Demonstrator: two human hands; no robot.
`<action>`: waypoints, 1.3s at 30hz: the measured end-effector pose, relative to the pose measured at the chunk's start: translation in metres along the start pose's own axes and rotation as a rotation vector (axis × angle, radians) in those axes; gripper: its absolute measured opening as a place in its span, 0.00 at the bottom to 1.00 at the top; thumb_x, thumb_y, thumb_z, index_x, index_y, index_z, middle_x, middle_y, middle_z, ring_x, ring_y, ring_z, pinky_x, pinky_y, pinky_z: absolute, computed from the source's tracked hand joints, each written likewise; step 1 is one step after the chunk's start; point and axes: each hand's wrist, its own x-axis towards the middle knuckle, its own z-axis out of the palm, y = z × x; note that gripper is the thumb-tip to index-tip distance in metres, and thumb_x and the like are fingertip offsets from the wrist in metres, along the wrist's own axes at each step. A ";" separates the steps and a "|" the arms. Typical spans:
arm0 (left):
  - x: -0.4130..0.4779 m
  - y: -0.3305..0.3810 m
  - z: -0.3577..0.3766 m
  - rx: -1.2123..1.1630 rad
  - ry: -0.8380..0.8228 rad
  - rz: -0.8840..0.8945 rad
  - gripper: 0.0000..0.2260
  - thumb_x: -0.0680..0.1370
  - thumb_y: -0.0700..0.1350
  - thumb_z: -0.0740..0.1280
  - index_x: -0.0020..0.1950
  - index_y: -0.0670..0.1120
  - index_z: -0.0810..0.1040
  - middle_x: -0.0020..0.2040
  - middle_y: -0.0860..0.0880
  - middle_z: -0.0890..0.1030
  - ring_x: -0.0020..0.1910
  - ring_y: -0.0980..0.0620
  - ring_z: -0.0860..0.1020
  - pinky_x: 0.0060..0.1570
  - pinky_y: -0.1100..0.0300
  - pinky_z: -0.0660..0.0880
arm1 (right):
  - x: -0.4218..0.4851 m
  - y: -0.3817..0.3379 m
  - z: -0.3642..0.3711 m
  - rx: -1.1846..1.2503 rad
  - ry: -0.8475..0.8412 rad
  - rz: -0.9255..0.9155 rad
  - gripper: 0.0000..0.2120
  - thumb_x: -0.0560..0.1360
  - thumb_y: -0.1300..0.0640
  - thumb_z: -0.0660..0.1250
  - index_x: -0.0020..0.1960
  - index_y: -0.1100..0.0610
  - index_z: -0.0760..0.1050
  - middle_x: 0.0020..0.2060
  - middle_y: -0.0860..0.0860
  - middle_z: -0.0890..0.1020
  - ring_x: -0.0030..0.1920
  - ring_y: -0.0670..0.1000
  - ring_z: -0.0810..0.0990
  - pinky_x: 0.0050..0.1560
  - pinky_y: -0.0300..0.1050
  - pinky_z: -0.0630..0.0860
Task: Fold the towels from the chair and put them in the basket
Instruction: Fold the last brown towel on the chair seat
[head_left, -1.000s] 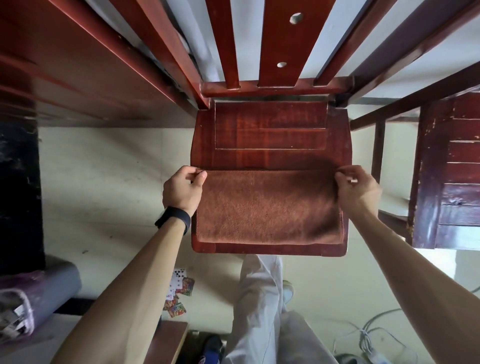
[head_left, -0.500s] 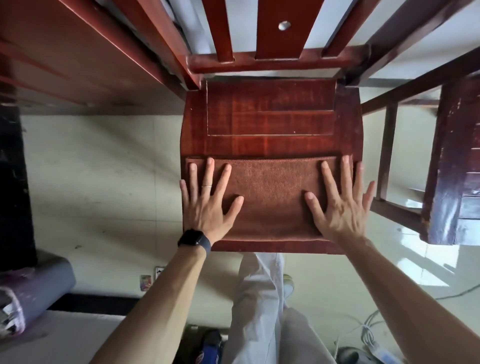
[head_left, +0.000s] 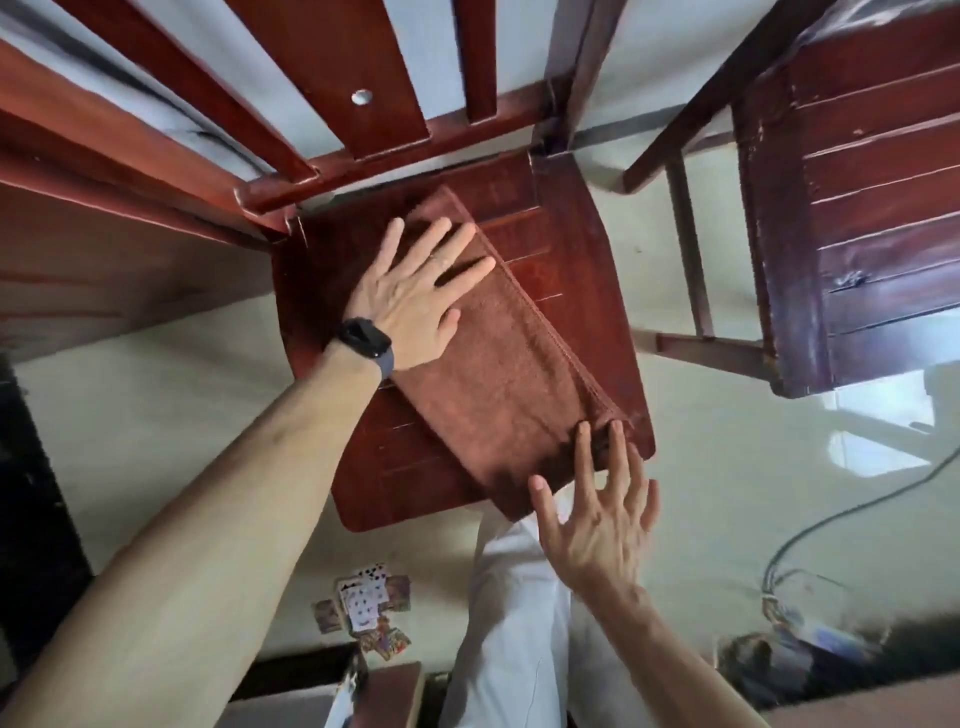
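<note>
Towel (head_left: 498, 374): brown, folded to a long strip, lying diagonally on the chair (head_left: 587, 270) seat from the back-left corner to the front-right corner. Its near end hangs slightly over the front edge.

Left hand (head_left: 415, 296): flat, fingers spread, palm pressing the towel's far end. Watch (head_left: 366, 340) on that wrist.

Right hand (head_left: 597, 525): fingers straight and fanned, fingertips (head_left: 584, 434) at the towel's near end. I cannot tell if they press or just brush it.

Step, as I judge it: smoothing the strip before the next fold.
- The left palm should anchor while the right sweeps outward, so the layers do not creep.
- The hemmed long edge should be squared before the ends are brought together.
- The seat is glossy and the towel may slide, so pressure should go downward, not sideways.

Surface: red-brown lacquered wood with shallow grooves.

Room: pale floor, with playing cards (head_left: 369, 608) scattered below the seat and a cable (head_left: 831, 519) trailing at right. A second chair (head_left: 852, 208) stands well apart on the right. The basket is not in view.
</note>
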 end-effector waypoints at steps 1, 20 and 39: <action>0.015 0.011 -0.008 0.030 -0.011 0.044 0.31 0.78 0.53 0.59 0.80 0.59 0.52 0.81 0.48 0.50 0.80 0.46 0.49 0.75 0.37 0.45 | -0.011 -0.003 0.001 0.018 -0.027 0.028 0.38 0.76 0.30 0.55 0.81 0.45 0.56 0.80 0.53 0.56 0.77 0.58 0.61 0.70 0.65 0.63; -0.145 0.189 0.014 -1.074 -0.023 -1.250 0.13 0.77 0.53 0.69 0.57 0.47 0.78 0.52 0.48 0.83 0.53 0.47 0.80 0.44 0.60 0.69 | 0.061 0.039 -0.049 0.415 -0.199 0.205 0.14 0.78 0.50 0.67 0.59 0.58 0.76 0.53 0.58 0.82 0.58 0.61 0.78 0.55 0.46 0.70; -0.226 0.223 -0.011 -1.528 0.033 -1.255 0.04 0.80 0.46 0.65 0.52 0.55 0.72 0.39 0.50 0.79 0.28 0.51 0.80 0.30 0.63 0.71 | -0.047 0.077 -0.049 0.976 -0.398 0.416 0.11 0.79 0.57 0.68 0.55 0.64 0.78 0.37 0.55 0.82 0.36 0.53 0.81 0.45 0.49 0.81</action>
